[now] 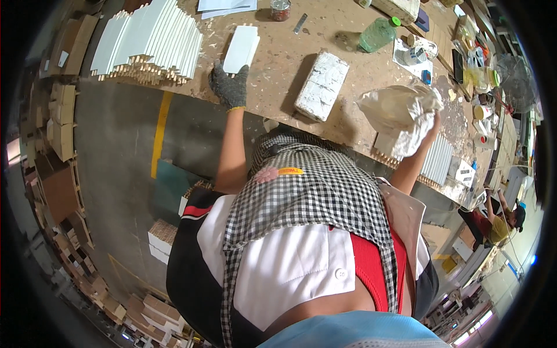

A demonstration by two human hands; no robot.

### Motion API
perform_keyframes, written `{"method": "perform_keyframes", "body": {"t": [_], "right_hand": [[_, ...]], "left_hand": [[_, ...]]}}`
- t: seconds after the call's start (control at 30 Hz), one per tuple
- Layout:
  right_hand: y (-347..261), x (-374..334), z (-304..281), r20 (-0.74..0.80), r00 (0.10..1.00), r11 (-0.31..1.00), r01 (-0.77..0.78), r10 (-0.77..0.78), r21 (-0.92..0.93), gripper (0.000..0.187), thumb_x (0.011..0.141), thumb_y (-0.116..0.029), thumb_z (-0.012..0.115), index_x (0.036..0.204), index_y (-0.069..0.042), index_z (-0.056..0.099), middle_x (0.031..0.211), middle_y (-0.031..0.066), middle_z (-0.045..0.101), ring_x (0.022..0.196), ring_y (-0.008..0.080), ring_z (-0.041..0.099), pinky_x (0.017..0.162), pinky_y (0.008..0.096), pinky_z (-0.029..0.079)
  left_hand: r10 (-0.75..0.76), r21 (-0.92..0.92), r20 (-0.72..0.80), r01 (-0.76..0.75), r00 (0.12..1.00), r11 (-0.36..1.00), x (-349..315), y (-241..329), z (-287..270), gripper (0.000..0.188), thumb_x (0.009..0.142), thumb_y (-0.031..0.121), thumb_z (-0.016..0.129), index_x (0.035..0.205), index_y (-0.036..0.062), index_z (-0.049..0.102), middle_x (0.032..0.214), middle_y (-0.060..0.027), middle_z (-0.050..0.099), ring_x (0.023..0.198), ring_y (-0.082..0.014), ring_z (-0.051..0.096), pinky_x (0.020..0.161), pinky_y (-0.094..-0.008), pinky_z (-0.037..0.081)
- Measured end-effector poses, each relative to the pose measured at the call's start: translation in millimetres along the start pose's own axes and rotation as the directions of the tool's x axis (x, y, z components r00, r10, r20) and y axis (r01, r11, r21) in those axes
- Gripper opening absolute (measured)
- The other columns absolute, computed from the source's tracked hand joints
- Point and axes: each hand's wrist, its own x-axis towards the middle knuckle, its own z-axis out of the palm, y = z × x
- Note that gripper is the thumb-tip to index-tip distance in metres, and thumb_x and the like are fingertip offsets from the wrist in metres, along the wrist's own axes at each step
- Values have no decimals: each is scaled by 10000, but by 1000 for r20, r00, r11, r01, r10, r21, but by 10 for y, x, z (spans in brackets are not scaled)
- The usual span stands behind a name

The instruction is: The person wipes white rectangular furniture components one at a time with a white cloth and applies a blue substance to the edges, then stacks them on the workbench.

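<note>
Head view is showing a small bundle of white boards [241,49] lying on the worktable [272,72], close to its near edge; the left hand [229,84], wearing a dark grey glove, is touching the near end of the bundle, thumb on one side and fingers on the other, though I cannot tell whether it is clamping; the right hand [435,120] is grasping a crumpled whitish sheet [400,110], its fingers mostly hidden by the folds; the sheet is bulging over the table and partly covering a row of white strips [438,159] along the near edge; between the two hands a scuffed white block [322,86] is lying at a slant; to the left a large stack of white slats [151,43] is fanning out near the edge; farther back a green bottle [377,36] is lying tilted toward the right, while a glass jar [280,10] is standing near some white papers [226,6]; below the table edge the person is wearing a checked apron [307,191]; at far right another person [500,226] is reaching forward, well apart from this work.
</note>
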Motion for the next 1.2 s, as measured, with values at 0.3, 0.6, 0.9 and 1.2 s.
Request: {"method": "perform_keyframes", "body": {"t": [0.3,0.6,0.9,1.2], "right_hand": [[-917,-908,-335,-134,869,854,494,-477,163,808,868,-618,447,1488,-108,366,1507,147,389,1373,357,385,1123,551,329],[-780,-741,-1119,-282,811,817,562,-512,130,687,932,-520,345,1454,-80,423,1440,162,468,1296,358,491,1068,542,424],[-826,-1224,-124,-275,926,927,319,-260,197,757,901,-649,402,1448,-126,418,1428,134,473,1290,353,477,1055,565,404],[-503,-934,411,312,950,901,-120,-17,416,671,949,-561,426,1405,-71,466,1336,159,559,1177,324,559,987,506,466]], "left_hand": [[537,127,345,-605,770,786,-571,702,823,701,800,390,776,1324,16,499,1420,-243,436,1305,-416,398,1098,-536,308],[139,-16,927,-334,348,942,-2412,1780,1700,769,815,426,749,1374,-10,451,1273,-240,535,1202,-341,528,1030,-443,424],[-162,160,926,35,342,987,-2072,1262,1550,801,872,410,679,1445,-54,366,1349,-288,530,1232,-364,554,1040,-415,439],[-49,24,779,48,625,999,-894,1242,780,395,871,221,663,1189,-10,619,1099,-203,673,998,-306,644,884,-387,489]]}}
